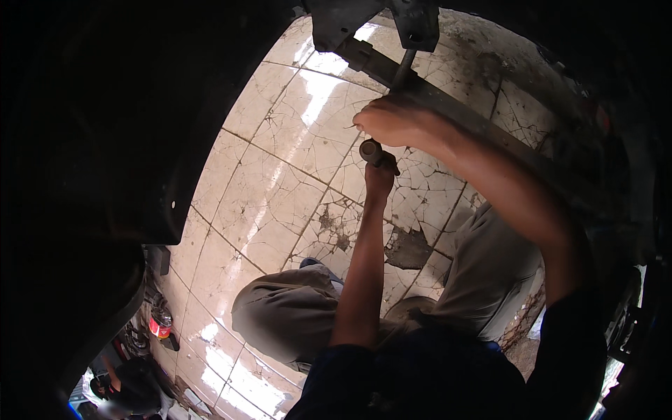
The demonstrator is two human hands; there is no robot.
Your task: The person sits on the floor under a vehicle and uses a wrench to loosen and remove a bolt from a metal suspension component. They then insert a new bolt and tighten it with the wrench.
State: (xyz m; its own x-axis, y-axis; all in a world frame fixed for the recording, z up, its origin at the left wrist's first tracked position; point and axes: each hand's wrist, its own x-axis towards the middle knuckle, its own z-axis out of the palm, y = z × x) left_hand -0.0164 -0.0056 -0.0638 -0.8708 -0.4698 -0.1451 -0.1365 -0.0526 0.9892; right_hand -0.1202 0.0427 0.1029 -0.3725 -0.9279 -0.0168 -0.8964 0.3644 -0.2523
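My left hand (pixel 380 182) is closed around a dark metal piece with a round, cylindrical end (pixel 371 150). The rest of that piece is mostly hidden by the fingers, so its kind does not show. Just above it, my right hand (pixel 392 120) is curled at the lower end of a dark metal rod (pixel 404 70). The rod comes down from a dark bracket (pixel 418 26) at the top. My right fingers are in shade, and part of their grip is hidden.
Beyond my right forearm a long dark metal beam (pixel 455 101) runs slanting to the right. Cracked light tiles (pixel 280 168) make up the floor, with a broken patch (pixel 408 248). Dark bodywork (pixel 91 140) fills the left. A red-labelled bottle (pixel 160 325) and another person (pixel 129 385) are at lower left.
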